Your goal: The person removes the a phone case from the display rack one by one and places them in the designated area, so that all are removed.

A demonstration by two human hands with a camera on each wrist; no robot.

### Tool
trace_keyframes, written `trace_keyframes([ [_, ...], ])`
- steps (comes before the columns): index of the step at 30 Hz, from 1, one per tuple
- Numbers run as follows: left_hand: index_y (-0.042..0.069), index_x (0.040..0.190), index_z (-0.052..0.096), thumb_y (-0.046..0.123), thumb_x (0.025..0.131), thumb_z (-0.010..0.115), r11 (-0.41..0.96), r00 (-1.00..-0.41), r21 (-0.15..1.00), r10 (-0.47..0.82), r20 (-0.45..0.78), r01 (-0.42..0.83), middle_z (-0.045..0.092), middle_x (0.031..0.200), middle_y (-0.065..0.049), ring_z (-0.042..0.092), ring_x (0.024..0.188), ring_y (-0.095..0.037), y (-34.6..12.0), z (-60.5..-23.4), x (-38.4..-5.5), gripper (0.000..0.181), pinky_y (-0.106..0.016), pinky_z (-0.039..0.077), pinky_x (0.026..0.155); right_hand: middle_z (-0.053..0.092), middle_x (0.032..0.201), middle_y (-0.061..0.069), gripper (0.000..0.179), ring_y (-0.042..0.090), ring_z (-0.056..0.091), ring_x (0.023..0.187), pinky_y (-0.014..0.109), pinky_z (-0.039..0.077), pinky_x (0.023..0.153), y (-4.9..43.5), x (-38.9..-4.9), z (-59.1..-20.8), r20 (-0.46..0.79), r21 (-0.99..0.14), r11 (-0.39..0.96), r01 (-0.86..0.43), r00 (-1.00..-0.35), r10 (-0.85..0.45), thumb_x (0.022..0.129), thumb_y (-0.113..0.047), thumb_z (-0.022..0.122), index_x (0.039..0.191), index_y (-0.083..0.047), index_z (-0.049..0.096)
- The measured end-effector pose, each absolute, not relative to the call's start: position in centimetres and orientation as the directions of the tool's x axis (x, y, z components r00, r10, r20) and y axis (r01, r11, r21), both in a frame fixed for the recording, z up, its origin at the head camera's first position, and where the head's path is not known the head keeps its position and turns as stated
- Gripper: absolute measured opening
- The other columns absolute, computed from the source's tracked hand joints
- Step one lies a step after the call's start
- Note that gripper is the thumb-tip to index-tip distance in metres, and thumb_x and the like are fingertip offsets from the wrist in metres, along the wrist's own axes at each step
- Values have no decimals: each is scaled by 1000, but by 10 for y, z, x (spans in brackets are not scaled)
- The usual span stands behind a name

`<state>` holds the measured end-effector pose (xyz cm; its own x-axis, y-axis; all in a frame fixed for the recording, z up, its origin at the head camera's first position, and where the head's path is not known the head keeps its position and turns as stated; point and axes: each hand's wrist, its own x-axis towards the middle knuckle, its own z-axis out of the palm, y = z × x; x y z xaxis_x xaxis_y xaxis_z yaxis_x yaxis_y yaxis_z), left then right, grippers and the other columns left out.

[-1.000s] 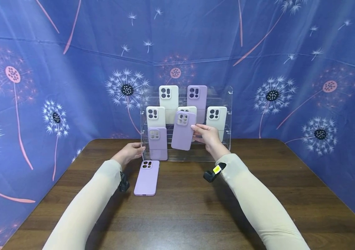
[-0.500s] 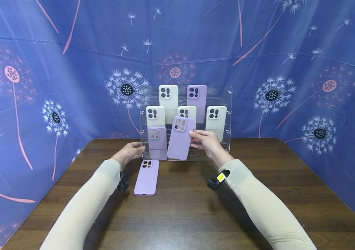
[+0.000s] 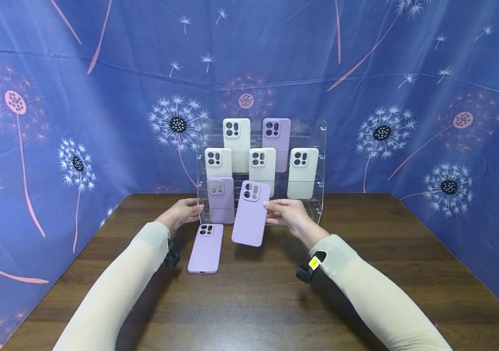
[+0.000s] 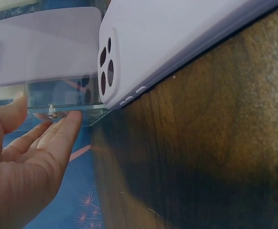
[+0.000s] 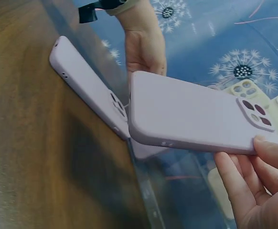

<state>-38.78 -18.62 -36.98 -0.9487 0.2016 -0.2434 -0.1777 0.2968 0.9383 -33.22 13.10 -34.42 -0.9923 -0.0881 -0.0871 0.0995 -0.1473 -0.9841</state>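
Observation:
My right hand [image 3: 290,214] pinches a lilac phone case [image 3: 249,214] by its right edge, thumb on the back face and fingers behind. The case tilts in front of the stand's bottom tier, above the table, its camera cutouts at the top. At the left side panel of a clear acrylic display stand [image 4: 62,109], my left hand [image 3: 183,213] grips the panel's edge between thumb and fingers. Another lilac phone case [image 3: 206,249] lies flat on the table just before the stand's left corner. A further lilac case [image 3: 221,200] stands in the bottom tier at left.
White phone cases [image 3: 304,173] stand in the middle tier. Above them, the top tier holds a white case [image 3: 237,144] and a lilac one [image 3: 277,144]. The brown wooden table [image 3: 249,302] runs back to a blue dandelion-print cloth [image 3: 249,48].
My right hand has brought the lilac case down and toward me, away from the white case it overlapped in the middle tier. The left hand stays at the stand's side.

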Motion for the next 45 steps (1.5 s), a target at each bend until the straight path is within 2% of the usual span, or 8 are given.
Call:
trace_keyframes([
  [8, -10, 150, 16, 9, 104, 43, 271, -949, 948, 218, -229, -167, 29, 152, -30, 35, 139, -41, -185, -367, -387, 57, -42, 41, 115, 66, 68, 6, 13, 15, 67, 64, 35, 64, 73, 128, -329, -358, -138, -983, -105, 152, -982, -126, 88, -2, 69, 98, 6, 70],
  [15, -10, 151, 13, 9, 104, 42, 264, -950, 950, 215, -228, -168, 26, 153, -31, 33, 140, -42, -186, -373, -388, 58, -43, 39, 116, 68, 73, 6, 27, 15, 66, 66, 35, 64, 72, 122, -326, -377, -205, -977, -31, 212, -967, -148, 88, -4, 70, 109, 12, 66],
  [23, -11, 151, 13, 9, 104, 42, 261, -950, 951, 217, -224, -164, 27, 152, -31, 33, 140, -43, -185, -375, -387, 58, -43, 39, 116, 67, 69, 6, 29, 14, 65, 64, 35, 65, 72, 115, -326, -397, -240, -969, -16, 248, -951, -195, 89, -1, 67, 112, 16, 62],
  [31, -10, 151, 13, 10, 104, 42, 264, -954, 951, 207, -217, -159, 26, 153, -30, 32, 140, -43, -185, -373, -386, 58, -43, 40, 115, 64, 68, 8, 24, 15, 64, 61, 34, 65, 69, 105, -330, -405, -281, -959, 34, 280, -938, -202, 88, 0, 67, 106, 16, 63],
  [38, -11, 151, 13, 9, 104, 42, 258, -953, 954, 218, -212, -154, 25, 153, -31, 31, 141, -43, -185, -372, -387, 58, -44, 39, 116, 61, 64, 8, 9, 14, 62, 56, 32, 65, 62, 96, -332, -408, -316, -948, 82, 307, -936, -154, 86, 2, 68, 87, 5, 60],
  [45, -11, 150, 13, 9, 104, 41, 265, -954, 952, 212, -210, -151, 24, 154, -31, 30, 141, -43, -184, -372, -385, 57, -44, 39, 116, 60, 62, 9, 9, 14, 61, 53, 28, 63, 55, 87, -335, -407, -337, -938, 123, 325, -937, -91, 85, 2, 70, 84, 6, 62],
])
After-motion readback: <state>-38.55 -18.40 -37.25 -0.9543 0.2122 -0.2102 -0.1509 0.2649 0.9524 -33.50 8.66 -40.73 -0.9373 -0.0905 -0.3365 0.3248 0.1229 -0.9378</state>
